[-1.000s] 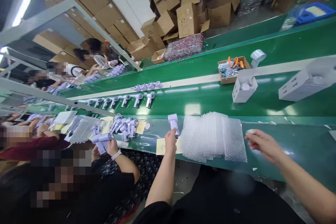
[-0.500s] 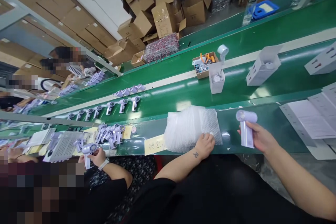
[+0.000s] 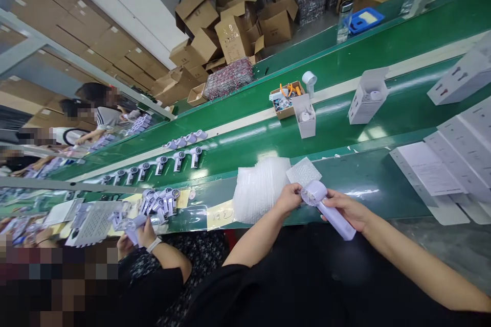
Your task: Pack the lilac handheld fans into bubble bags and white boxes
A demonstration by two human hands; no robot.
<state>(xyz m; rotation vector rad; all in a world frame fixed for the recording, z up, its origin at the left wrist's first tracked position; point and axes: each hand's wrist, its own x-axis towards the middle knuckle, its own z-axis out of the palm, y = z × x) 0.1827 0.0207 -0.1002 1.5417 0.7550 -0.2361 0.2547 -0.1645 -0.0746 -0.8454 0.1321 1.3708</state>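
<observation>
My right hand (image 3: pixel 348 209) is wrapped round the handle of a lavender handheld fan (image 3: pixel 337 219), which is tilted with its round head to the upper left. Close beside that head, my left hand (image 3: pixel 290 198) pinches the lower edge of a bubble-wrap bag (image 3: pixel 307 169). The bag is off the pile, and the fan head stands just in front of it. A fanned-out stack of bubble-wrap bags (image 3: pixel 259 189) lies on the bench left of my left hand, by a yellow handwritten card (image 3: pixel 219 215).
Open white boxes (image 3: pixel 367 99) and a carton of small parts (image 3: pixel 287 102) stand on the green conveyor. Flattened white boxes (image 3: pixel 429 173) lie at right. A row of fans (image 3: pixel 178 161) sits on the belt. On the left, a co-worker's hands (image 3: pixel 146 235) hold another fan.
My right hand has brought the fan leftward and tilted it, close to my left hand. A bubble-wrap bag has come off the stack with my left hand.
</observation>
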